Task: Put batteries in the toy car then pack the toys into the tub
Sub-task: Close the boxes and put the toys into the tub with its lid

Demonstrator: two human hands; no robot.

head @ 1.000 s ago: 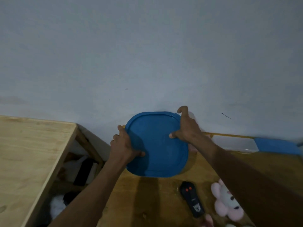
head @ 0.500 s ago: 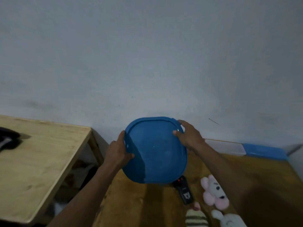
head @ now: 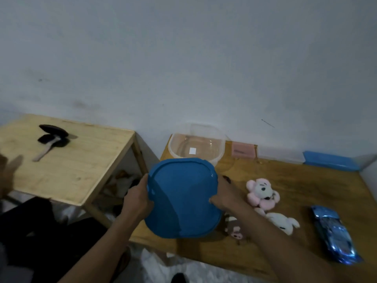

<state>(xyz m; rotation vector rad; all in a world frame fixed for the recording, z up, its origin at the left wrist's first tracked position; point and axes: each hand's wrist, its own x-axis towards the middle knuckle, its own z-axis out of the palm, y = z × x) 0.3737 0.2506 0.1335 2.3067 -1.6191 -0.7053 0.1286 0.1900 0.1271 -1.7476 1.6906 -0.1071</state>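
I hold a blue lid [head: 183, 199] above the near left part of the wooden table [head: 306, 201]. My left hand [head: 136, 199] grips its left edge and my right hand [head: 222, 195] grips its right edge. Behind it, against the wall, the clear tub [head: 196, 148] stands uncovered with nothing inside. A pink plush toy [head: 262, 192] and a white plush toy [head: 282, 222] lie right of my right arm. A small striped plush toy [head: 234, 229] shows under the lid's right edge. The shiny blue toy car [head: 334, 233] lies at the right.
A second wooden table [head: 67, 164] stands at the left with a dark brush-like thing [head: 52, 137] on it. A pink box [head: 243, 150], a clear flat box [head: 280, 154] and a blue flat box [head: 331, 163] line the wall. Someone's hand [head: 9, 172] shows at the far left.
The lid has come off the tub and moved toward me and lower, leaving the tub uncovered. The view has tilted down, so the toys and the car now show.
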